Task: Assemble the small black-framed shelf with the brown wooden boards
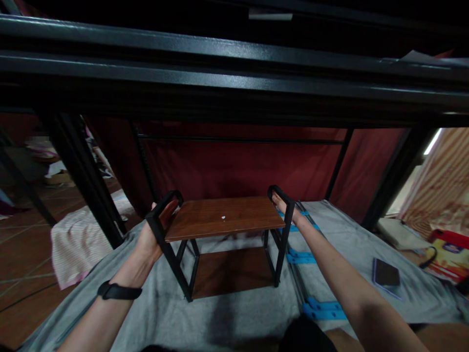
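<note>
A small two-tier shelf with brown wooden boards and a black metal frame stands upright on grey fabric. My left hand, below a black wristband, grips its left side frame, with part of the hand behind the black bar. On the opposite side, my right hand holds the right frame, its fingers reaching inside the raised loop. A small white spot shows on the top board. The lower board lies close to the fabric, partly in shadow.
Thick black metal rails cross low overhead. Blue plastic pieces joined to dark rods lie right of the shelf. Farther right are a phone and a red-yellow package. A dark red curtain hangs behind.
</note>
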Tool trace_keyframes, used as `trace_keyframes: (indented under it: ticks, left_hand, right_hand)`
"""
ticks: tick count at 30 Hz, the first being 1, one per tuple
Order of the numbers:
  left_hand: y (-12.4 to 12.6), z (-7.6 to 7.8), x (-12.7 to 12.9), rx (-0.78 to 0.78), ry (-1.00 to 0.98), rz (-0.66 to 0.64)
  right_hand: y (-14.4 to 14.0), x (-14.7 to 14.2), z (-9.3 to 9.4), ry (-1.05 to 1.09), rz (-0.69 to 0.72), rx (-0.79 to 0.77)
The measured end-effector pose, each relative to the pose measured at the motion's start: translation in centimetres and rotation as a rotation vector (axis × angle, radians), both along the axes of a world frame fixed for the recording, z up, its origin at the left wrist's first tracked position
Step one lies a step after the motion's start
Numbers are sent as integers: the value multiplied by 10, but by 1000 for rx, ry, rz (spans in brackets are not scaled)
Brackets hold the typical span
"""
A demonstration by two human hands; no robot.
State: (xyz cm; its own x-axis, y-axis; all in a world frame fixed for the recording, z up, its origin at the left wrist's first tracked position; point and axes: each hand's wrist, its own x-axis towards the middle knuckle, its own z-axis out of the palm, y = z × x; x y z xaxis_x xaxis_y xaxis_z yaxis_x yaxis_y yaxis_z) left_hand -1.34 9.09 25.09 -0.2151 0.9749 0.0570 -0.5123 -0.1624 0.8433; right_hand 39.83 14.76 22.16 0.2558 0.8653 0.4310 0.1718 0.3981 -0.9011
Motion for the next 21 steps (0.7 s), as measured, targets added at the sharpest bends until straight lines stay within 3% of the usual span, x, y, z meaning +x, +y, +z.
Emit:
trace_keyframes:
  ticks: [7,11,16,21]
  left_hand:
    - [0,-3,-3,18,20,0]
    - [1,-2,-5,21,-12,0]
    - [5,-1,0,18,-74,39]
    - [3,0,6,-8,-36,40]
  right_hand:
    - [25,7,4,-29,98,-142]
    - [26,6,5,-55,140,-198]
    - [9,12,4,-144,172,-166]
    - [18,14,-6,-327,116,-104]
